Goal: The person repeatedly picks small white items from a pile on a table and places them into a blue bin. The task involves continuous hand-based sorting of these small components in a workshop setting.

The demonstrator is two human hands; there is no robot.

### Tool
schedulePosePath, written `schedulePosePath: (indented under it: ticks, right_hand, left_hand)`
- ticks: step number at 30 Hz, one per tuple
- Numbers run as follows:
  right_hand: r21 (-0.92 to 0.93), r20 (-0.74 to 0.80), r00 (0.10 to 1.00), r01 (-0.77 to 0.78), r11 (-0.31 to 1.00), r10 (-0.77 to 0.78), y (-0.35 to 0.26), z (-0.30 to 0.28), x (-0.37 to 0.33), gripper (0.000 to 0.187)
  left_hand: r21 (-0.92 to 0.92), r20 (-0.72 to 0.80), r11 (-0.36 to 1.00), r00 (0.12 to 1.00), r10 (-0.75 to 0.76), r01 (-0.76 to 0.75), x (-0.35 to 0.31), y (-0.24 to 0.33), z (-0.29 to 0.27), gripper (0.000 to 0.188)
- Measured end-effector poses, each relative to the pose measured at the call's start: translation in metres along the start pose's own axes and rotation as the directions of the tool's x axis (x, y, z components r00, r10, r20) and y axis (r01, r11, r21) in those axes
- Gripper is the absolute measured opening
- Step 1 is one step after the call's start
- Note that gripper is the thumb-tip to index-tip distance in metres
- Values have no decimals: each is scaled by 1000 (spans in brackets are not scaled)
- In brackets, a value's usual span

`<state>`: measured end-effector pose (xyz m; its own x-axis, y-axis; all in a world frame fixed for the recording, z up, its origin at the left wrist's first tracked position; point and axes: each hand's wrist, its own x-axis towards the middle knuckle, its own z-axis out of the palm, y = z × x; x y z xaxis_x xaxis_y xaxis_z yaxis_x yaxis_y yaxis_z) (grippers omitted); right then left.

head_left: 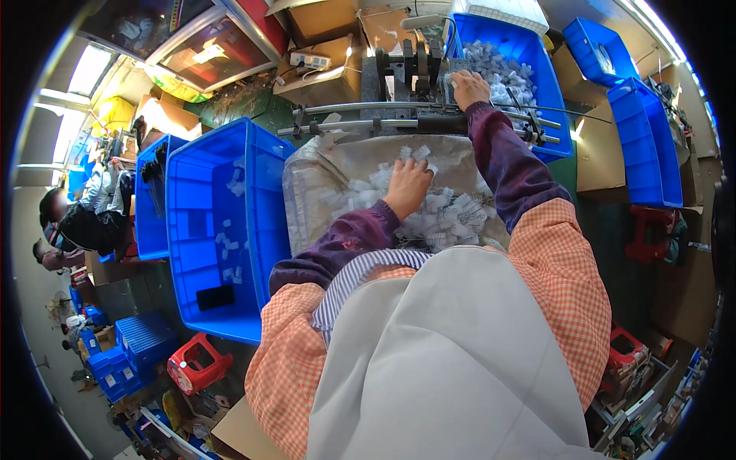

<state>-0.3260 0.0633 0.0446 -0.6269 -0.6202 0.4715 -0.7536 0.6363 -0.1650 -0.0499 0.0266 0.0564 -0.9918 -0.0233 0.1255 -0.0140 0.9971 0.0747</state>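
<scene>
Small translucent white plastic pieces (pixel 452 218) lie heaped on a beige cloth-covered surface (pixel 307 184) in front of me. My left hand (pixel 409 186) rests over the far part of this heap, fingers apart, with pieces touching its fingertips. Farther off and to the right, my right hand (pixel 469 88) is at the side of a dark metal machine (pixel 410 73), above its horizontal rods (pixel 368 107). Its fingers are bent and closed; whatever they hold is too small and hidden to name. Just beyond it stands a blue bin (pixel 548 84) filled with similar white pieces (pixel 498 69).
A large blue bin (pixel 207 176) at my left holds a few pieces and a black flat object (pixel 215 297). Cardboard boxes (pixel 326 73) stand behind the machine. More blue bins (pixel 644 138) are at right. Red stools (pixel 199 364) stand on both sides. People (pixel 61 222) are at far left.
</scene>
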Motion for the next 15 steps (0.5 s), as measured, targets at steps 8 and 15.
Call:
schedulePosePath:
  ticks: [8, 15]
  right_hand:
    - [-115, 112, 993, 38, 993, -25, -6, 4, 4, 18]
    - [-81, 124, 992, 37, 996, -27, -2, 6, 7, 17]
  left_hand:
    - [-418, -143, 908, 984, -105, 36, -6, -28, 10, 9]
    - [-391, -257, 920, 959, -121, 12, -8, -23, -20, 16]
